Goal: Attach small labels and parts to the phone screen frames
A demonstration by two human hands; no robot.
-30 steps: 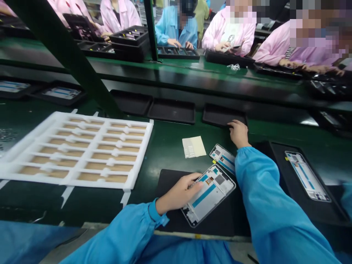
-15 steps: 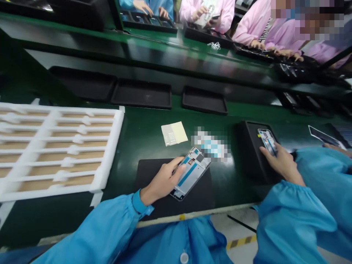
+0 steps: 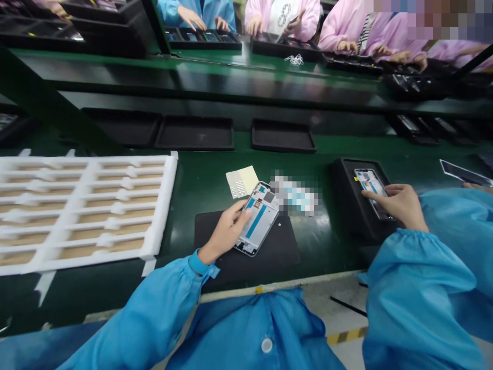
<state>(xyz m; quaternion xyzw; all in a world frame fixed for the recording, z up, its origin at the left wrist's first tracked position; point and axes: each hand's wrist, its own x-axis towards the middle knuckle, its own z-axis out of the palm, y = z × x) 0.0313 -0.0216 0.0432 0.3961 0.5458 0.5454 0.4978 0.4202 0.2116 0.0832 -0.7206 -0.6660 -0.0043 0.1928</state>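
"Smock (image 3: 239, 329) comes nearest, blue, against the edge of the desk (image 3: 181, 241)?"

"Yes, and just past that edge lies a dark mat (image 3: 277, 252), with the left hand (image 3: 227, 228) over its left part."

"Holding anything?"

"A phone frame (image 3: 265, 216). The thumb lies on its face and the fingers curl behind its left edge, so the hand is closed about it. It slants over the mat, top end away to the right; whether the low end touches, I can't tell."

"And the right hand (image 3: 404, 205)?"

"Well apart, off to the right, half closed: thumb at one long edge of a second frame (image 3: 367, 177), fingers at the other. That one is at a black box (image 3: 342, 200); resting or slightly lifted, I can't make out."

"Between the hands?"

"A pixelated patch (image 3: 298, 195), just beside the first frame's top end. A pale card (image 3: 242, 181) shows partly behind that end."

"Further back?"

"A white rack (image 3: 164, 205) on the left, shallow black trays (image 3: 196, 134) in a row, then co-workers (image 3: 335, 31) in pink and blue."
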